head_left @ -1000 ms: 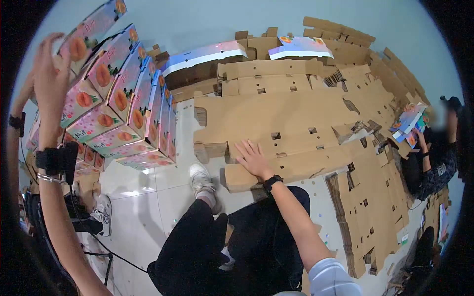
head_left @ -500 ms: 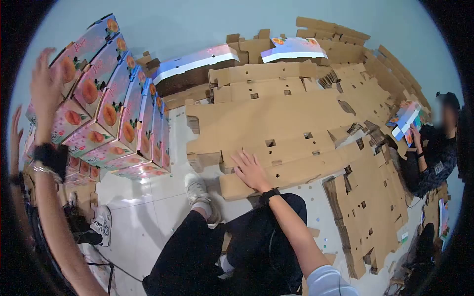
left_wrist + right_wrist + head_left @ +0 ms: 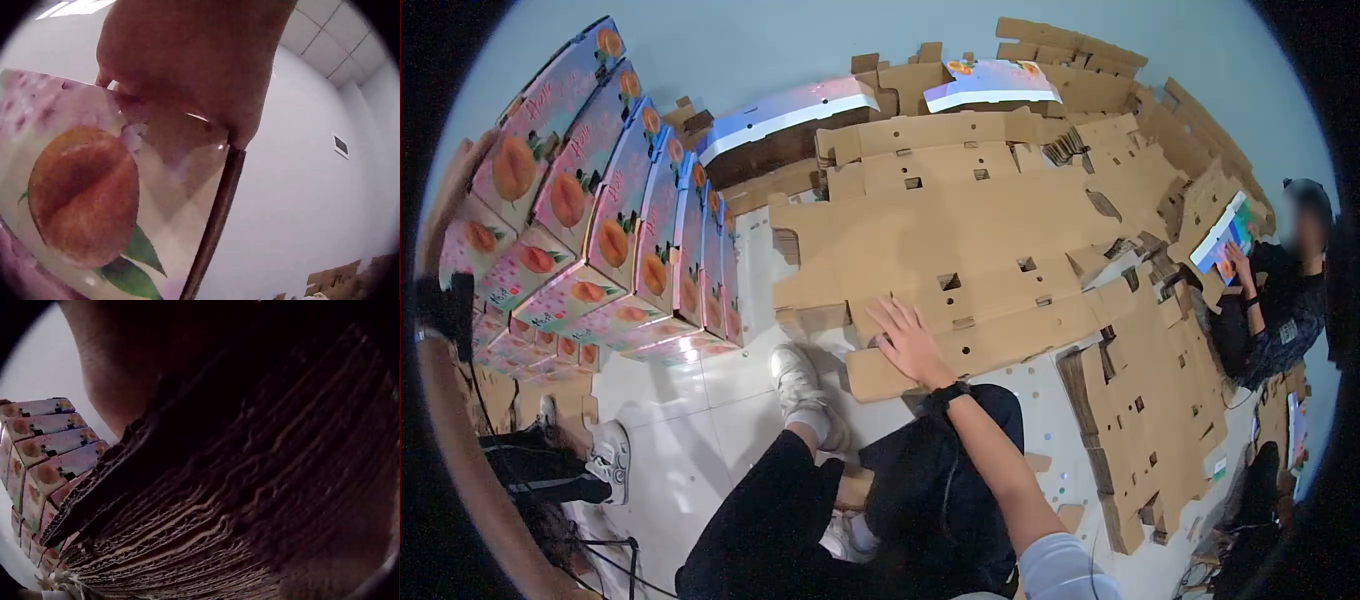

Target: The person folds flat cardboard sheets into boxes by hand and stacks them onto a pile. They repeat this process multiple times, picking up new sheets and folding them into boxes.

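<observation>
At the far left edge of the head view, my left hand (image 3: 455,185) is dim and stretched beside the nearest printed carton (image 3: 540,130). The left wrist view shows the left hand (image 3: 194,69) over the top edge of a fruit-printed carton (image 3: 181,231), its fingers hidden. My right hand (image 3: 910,345) rests palm down, fingers spread, on the stack of flat brown cardboard (image 3: 1020,335). From the right wrist, the layered edges of the cardboard stack (image 3: 187,531) fill the view beneath the right hand (image 3: 125,369).
Several printed cartons (image 3: 615,240) stand in a row at left. More flat cardboard (image 3: 1160,420) lies at right. A seated person (image 3: 1270,300) at right holds a printed sheet (image 3: 1220,240). A tripod leg (image 3: 633,565) and cable stand at lower left, near another person's shoe (image 3: 608,460).
My left hand has moved left and outward to the view's edge. The nearest carton, raised earlier, now lines up with the row. My right hand stays on the cardboard.
</observation>
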